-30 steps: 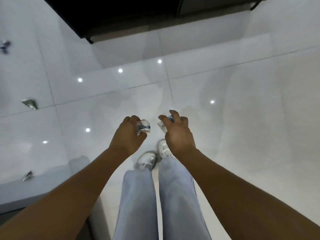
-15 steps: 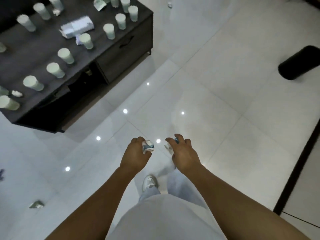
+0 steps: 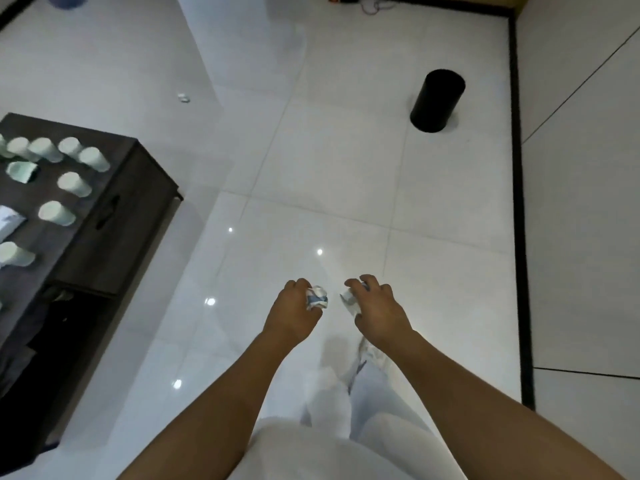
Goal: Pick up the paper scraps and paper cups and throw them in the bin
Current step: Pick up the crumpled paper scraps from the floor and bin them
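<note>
- The glossy white tiled floor [image 3: 329, 161] fills most of the view. It is smooth and hard, and it reflects small ceiling lights.
- The dark wooden low cabinet [image 3: 114, 216] stands at nine o'clock. It has flat matte panels with a visible grain.
- The black cylindrical bin [image 3: 437, 100] stands at one o'clock, well apart from the hands, near the black border strip [image 3: 517, 209] of the floor. Its wall looks smooth and rigid; the opening is hard to see from here.
- The pale green paper cups [image 3: 74, 184] stand upside down on the cabinet top, thin-walled and tapered. One lies on its side.
- The left hand [image 3: 294, 311] is at six o'clock, fingers curled around a crumpled white paper scrap with a blue band [image 3: 317, 298].
- The right hand [image 3: 377, 310] is just beside it, and its fingers pinch a second crumpled white paper scrap [image 3: 349, 301]. Both scraps look light and soft, with many creases.
- I judge that the step in hand is carrying the scraps to the bin. To do it well, the person should walk close, bring both hands above the opening and only then loosen the fingers, because light paper drifts when it is thrown from far.
- One small pale scrap [image 3: 183, 97] lies on the floor at eleven o'clock, not yet collected.
</note>
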